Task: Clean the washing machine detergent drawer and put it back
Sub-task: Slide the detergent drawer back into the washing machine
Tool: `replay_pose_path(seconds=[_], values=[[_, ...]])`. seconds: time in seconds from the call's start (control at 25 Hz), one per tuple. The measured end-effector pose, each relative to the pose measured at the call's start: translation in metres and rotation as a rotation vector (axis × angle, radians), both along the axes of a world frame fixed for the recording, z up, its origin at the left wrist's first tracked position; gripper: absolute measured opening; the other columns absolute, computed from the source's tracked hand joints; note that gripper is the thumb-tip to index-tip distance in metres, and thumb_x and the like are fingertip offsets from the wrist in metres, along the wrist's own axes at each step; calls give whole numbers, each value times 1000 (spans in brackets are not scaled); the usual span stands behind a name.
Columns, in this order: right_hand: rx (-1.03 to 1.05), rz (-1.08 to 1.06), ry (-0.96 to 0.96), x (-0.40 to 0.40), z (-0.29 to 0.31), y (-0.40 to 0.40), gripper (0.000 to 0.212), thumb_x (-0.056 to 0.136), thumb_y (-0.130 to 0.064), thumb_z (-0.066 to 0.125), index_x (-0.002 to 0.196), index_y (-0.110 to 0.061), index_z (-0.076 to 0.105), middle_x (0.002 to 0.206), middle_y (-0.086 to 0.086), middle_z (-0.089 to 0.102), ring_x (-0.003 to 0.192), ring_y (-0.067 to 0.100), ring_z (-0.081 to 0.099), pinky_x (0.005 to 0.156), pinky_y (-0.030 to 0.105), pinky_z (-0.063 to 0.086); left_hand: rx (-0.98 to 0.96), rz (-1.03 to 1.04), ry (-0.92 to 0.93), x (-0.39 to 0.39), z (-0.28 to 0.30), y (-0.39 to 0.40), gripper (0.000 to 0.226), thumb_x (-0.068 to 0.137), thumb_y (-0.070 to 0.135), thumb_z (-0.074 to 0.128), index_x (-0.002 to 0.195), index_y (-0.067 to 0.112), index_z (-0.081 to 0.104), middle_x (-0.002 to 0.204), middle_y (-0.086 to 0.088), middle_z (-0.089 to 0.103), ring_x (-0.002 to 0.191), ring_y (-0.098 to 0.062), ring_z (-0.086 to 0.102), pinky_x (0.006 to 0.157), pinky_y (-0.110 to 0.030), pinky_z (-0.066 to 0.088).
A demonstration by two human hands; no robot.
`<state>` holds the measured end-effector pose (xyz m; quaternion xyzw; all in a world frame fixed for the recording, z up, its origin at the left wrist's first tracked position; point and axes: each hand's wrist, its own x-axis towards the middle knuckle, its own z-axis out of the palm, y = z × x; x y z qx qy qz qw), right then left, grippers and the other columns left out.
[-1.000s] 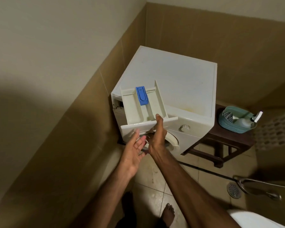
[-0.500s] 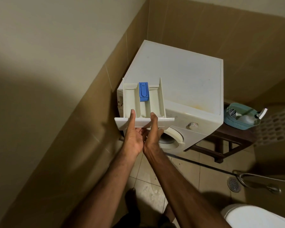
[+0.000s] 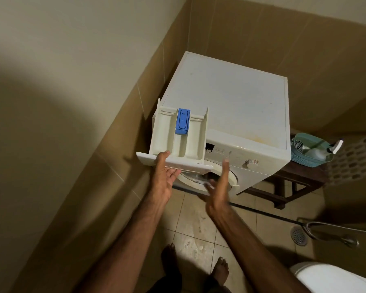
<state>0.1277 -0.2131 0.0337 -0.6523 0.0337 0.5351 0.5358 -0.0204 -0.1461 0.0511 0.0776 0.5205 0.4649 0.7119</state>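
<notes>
My left grip [image 3: 164, 178] pinches the drawer [image 3: 185, 142] front, thumb on top; right grip [image 3: 220, 187] released, 4 o'clock. Looks light, stiff; hold front corners.

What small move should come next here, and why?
Probably bring the right hand onto the right end of the drawer front. The drawer sticks far out of the washing machine, and only the left hand grips it, near its left end; the right hand is open and clear of it.

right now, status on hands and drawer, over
Left hand pinches detergent drawer front, thumb on top. Right hand open, off it. Drawer pulled far out, blue insert in place. Nothing blocking.
</notes>
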Motion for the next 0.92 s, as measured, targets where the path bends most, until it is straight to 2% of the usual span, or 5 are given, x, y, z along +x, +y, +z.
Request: replay_pose_path(seconds=[0.16,0.32,0.48,0.68,0.92], values=[[157,-89,-458,37,36,-2,90,81,-83,51,148,-23,51,147,3,57,134,23,54,115,57,44,-34,-8,106,-25,-14,5,64,80,37,80,134,13,55,123,-14,70,112,-31,69,88,-41,61],[174,197,-879,67,36,49,57,96,-70,53,131,-25,65,137,-8,61,130,12,55,116,45,44,-84,10,185,-46,-35,-3,62,84,36,77,137,13,54,121,-13,71,106,-28,71,80,-38,62],[233,549,-1260,83,24,113,51,106,-58,47,130,-18,67,144,-2,60,138,15,50,115,39,39,-138,49,223,-63,-63,-14,63,84,40,77,137,14,54,118,-14,71,104,-29,73,76,-39,63],[327,727,-1444,89,-6,169,42,111,-39,43,121,-8,68,122,8,68,115,27,61,101,51,48,-137,53,226,-65,-97,-25,63,84,46,75,137,18,54,114,-14,74,102,-31,74,84,-47,63],[380,862,-1497,106,-48,211,47,113,-42,39,133,-7,63,136,13,65,123,30,60,102,41,46,-98,84,225,-63,-128,-16,70,80,54,76,136,19,54,115,-14,71,99,-30,74,67,-37,64]])
